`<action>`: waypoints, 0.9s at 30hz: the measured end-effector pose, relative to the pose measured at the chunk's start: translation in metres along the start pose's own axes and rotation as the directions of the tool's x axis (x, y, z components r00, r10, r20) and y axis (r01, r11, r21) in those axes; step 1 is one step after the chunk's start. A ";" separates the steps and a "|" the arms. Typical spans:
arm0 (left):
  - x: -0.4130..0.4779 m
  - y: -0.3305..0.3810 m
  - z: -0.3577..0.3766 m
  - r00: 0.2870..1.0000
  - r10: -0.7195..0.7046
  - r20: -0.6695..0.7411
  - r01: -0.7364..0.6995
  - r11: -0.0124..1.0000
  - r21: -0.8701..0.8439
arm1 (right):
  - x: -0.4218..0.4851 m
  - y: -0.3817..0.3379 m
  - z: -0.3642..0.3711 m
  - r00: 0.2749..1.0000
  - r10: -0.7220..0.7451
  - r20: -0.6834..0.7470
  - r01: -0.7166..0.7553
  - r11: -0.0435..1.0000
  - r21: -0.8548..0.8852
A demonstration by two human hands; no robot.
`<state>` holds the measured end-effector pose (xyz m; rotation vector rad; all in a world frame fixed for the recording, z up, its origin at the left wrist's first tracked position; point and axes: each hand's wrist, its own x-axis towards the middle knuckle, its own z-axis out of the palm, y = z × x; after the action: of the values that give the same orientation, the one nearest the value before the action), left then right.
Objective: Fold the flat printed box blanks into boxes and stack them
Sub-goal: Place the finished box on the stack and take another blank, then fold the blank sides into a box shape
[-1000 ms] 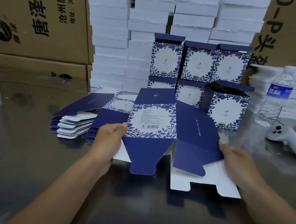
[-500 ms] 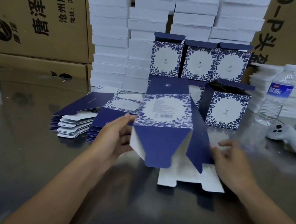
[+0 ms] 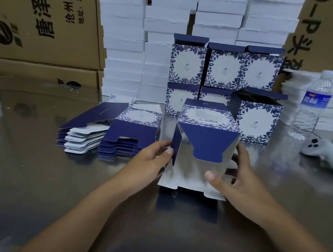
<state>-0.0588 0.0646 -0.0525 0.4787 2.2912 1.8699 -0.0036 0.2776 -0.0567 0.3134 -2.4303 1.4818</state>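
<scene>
On worktop (image 3: 25, 169), half-formed box (image 3: 205, 131): left hand (image 3: 151, 160) pinches its left flap, right hand (image 3: 237, 179) clasps its right wall. Left of box, flat blanks (image 3: 117, 131); behind it, folded boxes (image 3: 223, 69).

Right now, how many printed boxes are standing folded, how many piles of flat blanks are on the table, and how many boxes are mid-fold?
Standing folded blue-and-white floral cardboard boxes in view: 6
Piles of flat printed blanks: 2
Half-folded floral box: 1
Total: 9

box blank (image 3: 207, 121): navy flaps, blue floral border, white inside | cartons (image 3: 38, 9): brown | controller (image 3: 327, 156): white
</scene>
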 end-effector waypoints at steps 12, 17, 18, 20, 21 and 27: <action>-0.006 0.001 -0.007 0.987 0.157 0.046 -0.157 0.988 0.008 | -0.001 -0.006 0.005 0.976 -0.041 -0.216 0.046 0.999 0.020; -0.006 0.001 -0.005 0.984 0.163 -0.073 -0.162 0.987 0.017 | -0.003 -0.010 0.007 0.907 -0.157 -0.392 0.139 0.988 -0.073; -0.005 0.000 -0.005 0.982 0.162 -0.095 -0.160 0.987 0.027 | -0.003 -0.012 0.006 0.895 -0.164 -0.416 0.149 0.986 -0.069; -0.006 0.001 -0.004 0.982 0.150 -0.111 -0.144 0.988 0.055 | -0.003 -0.013 0.006 0.889 -0.164 -0.427 0.160 0.986 -0.047; -0.007 0.002 -0.003 0.986 0.132 -0.102 -0.125 0.989 0.073 | -0.003 -0.014 0.007 0.889 -0.157 -0.430 0.156 0.987 -0.036; -0.007 0.004 0.011 0.992 0.037 -0.118 -0.047 0.996 -0.082 | -0.002 -0.013 0.011 0.858 -0.197 -0.474 0.184 0.980 -0.074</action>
<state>-0.0481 0.0728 -0.0512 0.4196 2.2783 2.0571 0.0015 0.2622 -0.0513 0.1504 -1.9587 1.2594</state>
